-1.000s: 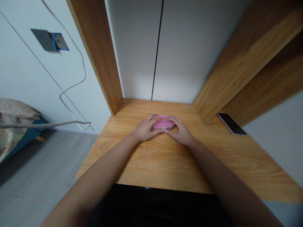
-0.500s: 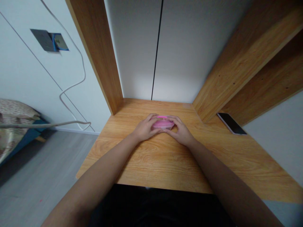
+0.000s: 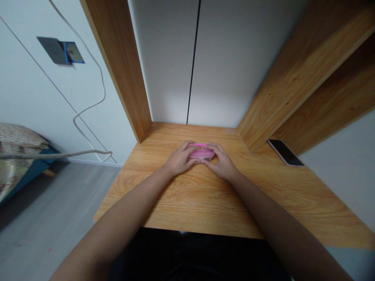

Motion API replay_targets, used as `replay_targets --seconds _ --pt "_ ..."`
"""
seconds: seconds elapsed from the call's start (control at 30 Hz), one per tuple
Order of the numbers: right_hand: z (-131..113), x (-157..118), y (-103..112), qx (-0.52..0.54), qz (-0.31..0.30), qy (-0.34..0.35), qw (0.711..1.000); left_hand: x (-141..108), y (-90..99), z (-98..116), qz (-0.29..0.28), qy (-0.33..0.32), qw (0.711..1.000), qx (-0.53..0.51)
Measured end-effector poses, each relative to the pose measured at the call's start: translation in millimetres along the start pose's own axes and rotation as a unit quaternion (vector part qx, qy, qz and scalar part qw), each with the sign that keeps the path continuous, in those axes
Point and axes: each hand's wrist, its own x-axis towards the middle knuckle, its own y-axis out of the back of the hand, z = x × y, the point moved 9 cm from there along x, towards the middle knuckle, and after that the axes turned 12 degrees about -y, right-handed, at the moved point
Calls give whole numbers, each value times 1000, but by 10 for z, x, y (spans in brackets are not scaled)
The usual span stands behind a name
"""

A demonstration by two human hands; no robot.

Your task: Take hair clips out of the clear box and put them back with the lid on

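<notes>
A person's left hand [image 3: 178, 160] and right hand [image 3: 224, 165] hold a closed grip around opposite sides of a small pink plastic container [image 3: 202, 154], thumbs along its near side. The container sits on a wood-grain counter [image 3: 202, 203], nearer the back edge than the front. A smartphone [image 3: 284, 152] lies face up by the counter's right edge, well apart from the hands.
</notes>
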Motion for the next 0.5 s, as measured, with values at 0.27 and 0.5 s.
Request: replay_targets --seconds 0.27,0.5 --pt "-12 -29 -46 -29 8 2 1000 12 -4 11 -5 7 1000 14" --pt "44 -16 -54 -58 12 -14 998 11 -22 36 -14 13 999 34"
